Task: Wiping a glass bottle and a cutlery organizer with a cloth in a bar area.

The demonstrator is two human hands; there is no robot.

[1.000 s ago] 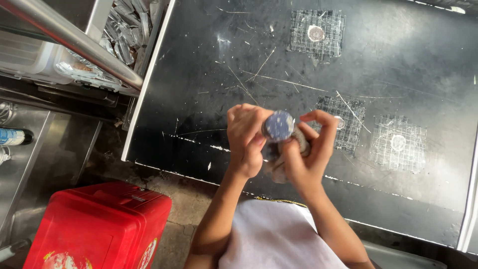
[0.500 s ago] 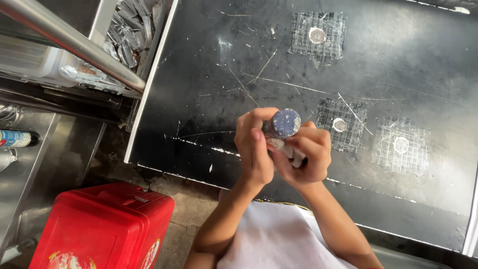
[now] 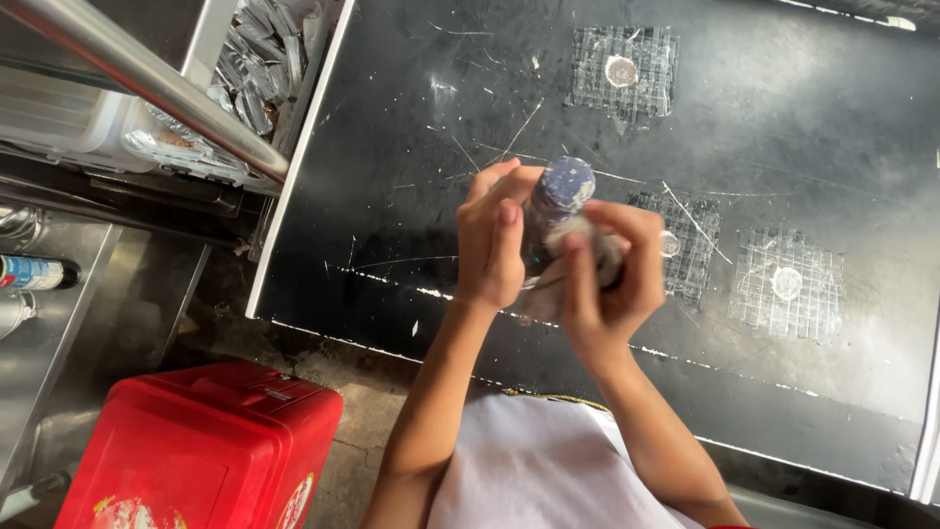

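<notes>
Two hands meet over one big black work surface (image 3: 411, 118), scratched white and filling most of the view. At seven o'clock sits one red plastic case (image 3: 206, 451), lid shut, contents hidden. At eleven o'clock one long steel rail (image 3: 147, 83) runs diagonally, and beneath it one open tray (image 3: 211, 147) holds a heap of silvery foil pieces (image 3: 250, 73), too many to count. At nine o'clock one steel shelf (image 3: 59, 323) carries a spray can (image 3: 34, 272) lying on its side.

On the black surface, count three wire-mesh squares (image 3: 622, 69), each with a pale round disc at its centre: one at one o'clock, two at three o'clock.

Now the middle. The left hand (image 3: 494, 240) and right hand (image 3: 607, 279) are pressed close together, both clamped around one small jar (image 3: 558, 211). It stands between the palms, its round speckled blue cap (image 3: 568, 181) poking up at twelve o'clock above the fingers. The left thumb lies along the jar's side; the right hand's fingers wrap over a crumpled pale wad (image 3: 578, 240), material unclear, against the jar. The jar is held above the surface, not resting on it.
</notes>
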